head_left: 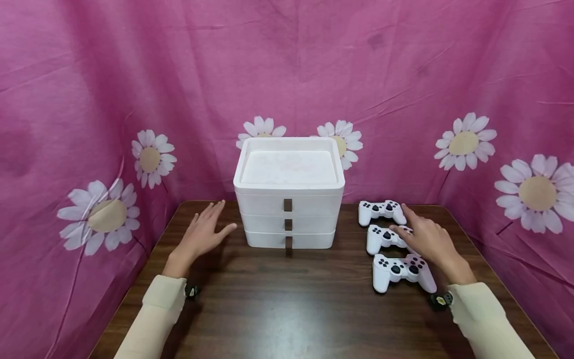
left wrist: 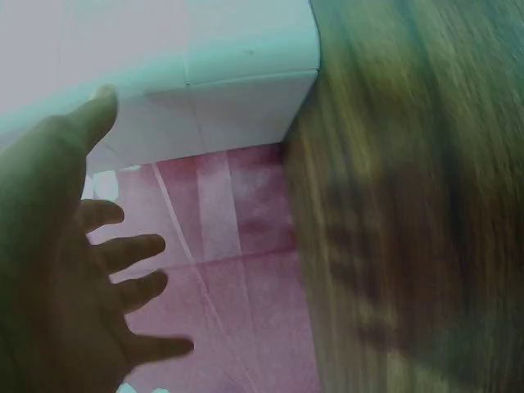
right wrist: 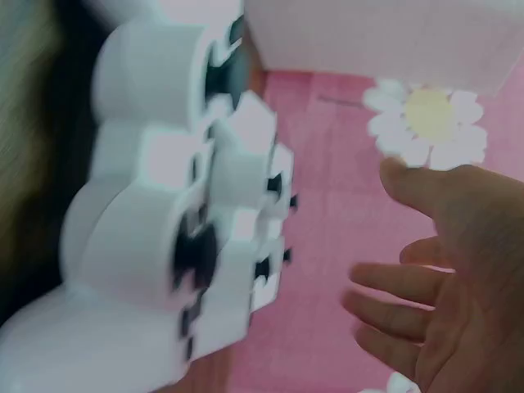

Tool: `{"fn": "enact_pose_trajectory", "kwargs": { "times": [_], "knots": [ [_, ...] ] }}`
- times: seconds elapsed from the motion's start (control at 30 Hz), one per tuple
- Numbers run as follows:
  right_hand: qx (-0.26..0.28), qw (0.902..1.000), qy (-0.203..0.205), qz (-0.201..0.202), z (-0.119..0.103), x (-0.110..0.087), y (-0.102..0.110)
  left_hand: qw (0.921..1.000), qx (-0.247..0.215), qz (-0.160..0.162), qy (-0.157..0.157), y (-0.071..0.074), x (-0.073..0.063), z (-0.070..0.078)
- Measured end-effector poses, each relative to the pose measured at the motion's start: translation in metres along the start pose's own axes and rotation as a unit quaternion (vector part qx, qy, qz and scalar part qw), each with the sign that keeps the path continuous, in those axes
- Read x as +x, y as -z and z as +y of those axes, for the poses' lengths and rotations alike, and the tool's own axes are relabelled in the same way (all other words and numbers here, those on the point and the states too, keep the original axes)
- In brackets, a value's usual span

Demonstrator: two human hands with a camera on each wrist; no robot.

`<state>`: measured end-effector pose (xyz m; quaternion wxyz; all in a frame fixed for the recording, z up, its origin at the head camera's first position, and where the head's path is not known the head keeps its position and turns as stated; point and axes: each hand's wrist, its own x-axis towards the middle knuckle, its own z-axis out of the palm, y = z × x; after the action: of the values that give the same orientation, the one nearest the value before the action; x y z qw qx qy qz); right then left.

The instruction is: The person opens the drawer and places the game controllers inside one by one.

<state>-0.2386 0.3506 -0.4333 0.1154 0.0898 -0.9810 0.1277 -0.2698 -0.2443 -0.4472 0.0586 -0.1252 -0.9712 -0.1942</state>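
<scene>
My fingers (right wrist: 397, 280) reach in from the right, straight and loosely spread, holding nothing, with my thumb (right wrist: 413, 187) apart above them, its tip over the edge of a white daisy (right wrist: 430, 115). To their left, a strip of pink cloth (right wrist: 323, 221) shows between me and three white game controllers (right wrist: 135, 237), one behind another, black thumbsticks (right wrist: 196, 255) jutting out. The nearest looms large and blurred beside the surface (right wrist: 24, 164). A white box (right wrist: 385, 33) fills the upper right.

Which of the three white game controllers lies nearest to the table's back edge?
The rearmost game controller; the middle game controller and the front game controller lie farther from that edge.
</scene>
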Motion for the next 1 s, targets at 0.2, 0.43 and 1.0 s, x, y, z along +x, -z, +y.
{"fn": "enact_pose_trajectory", "kwargs": {
  "times": [0.2,0.43,1.0],
  "knots": [
    [0.045,0.995,0.036,0.081,-0.039,0.009,0.013,0.9923,-0.111,0.053,-0.013,0.015,0.004,0.015],
    [0.112,0.9852,0.08,0.102,-0.102,0.023,0.018,0.9741,-0.207,0.088,-0.029,0.034,0.015,0.036],
    [0.247,0.9605,0.129,-0.005,-0.214,0.051,0.001,0.9253,-0.374,0.062,-0.017,0.061,0.039,0.061]
  ]
}}
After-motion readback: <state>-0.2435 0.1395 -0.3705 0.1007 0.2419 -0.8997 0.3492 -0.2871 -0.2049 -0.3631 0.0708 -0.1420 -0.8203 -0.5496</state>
